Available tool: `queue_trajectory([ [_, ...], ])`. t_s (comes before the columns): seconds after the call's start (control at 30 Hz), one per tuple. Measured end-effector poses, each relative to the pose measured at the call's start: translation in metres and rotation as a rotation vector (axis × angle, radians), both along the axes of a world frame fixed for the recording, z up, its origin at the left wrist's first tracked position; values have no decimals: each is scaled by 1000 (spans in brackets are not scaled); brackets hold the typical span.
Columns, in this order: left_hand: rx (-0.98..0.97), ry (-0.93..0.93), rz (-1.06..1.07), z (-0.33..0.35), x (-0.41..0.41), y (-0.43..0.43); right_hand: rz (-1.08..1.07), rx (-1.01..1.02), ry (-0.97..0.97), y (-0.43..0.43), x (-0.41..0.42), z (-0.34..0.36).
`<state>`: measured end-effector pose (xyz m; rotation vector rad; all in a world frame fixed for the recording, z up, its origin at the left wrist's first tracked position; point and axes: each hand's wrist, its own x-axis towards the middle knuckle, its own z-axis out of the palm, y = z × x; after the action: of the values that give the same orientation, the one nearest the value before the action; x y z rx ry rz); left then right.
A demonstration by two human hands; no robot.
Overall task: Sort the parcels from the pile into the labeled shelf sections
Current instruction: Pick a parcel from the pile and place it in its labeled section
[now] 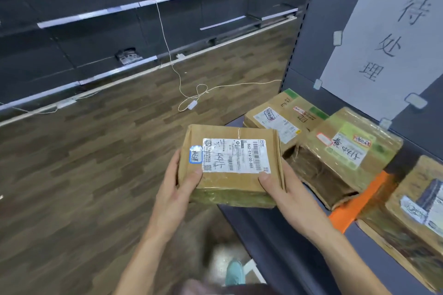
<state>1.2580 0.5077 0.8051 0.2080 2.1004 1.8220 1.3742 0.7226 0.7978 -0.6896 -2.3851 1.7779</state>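
Both hands, left [176,189] and right [285,193], grip a taped brown cardboard parcel [231,165] bearing a white barcode label [236,155].

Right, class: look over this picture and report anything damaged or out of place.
The taped parcel on the shelf is torn and crumpled at its near end. A white cable trails in loops across the floor.

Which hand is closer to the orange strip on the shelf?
Right. The right hand grips the parcel beside the orange strip; the left hand holds its opposite side.
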Motion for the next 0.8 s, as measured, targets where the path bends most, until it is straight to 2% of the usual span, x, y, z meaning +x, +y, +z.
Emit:
queue_trajectory([
  [0.37,87,22,-212,10,-120,51,-261,47,-56,15,-73,21],
  [0.63,141,-17,-532,3,-228,83,-549,55,-45,-11,-128,33],
  [0.8,175,-18,-737,6,-263,113,-709,49,-49,-23,-140,35],
])
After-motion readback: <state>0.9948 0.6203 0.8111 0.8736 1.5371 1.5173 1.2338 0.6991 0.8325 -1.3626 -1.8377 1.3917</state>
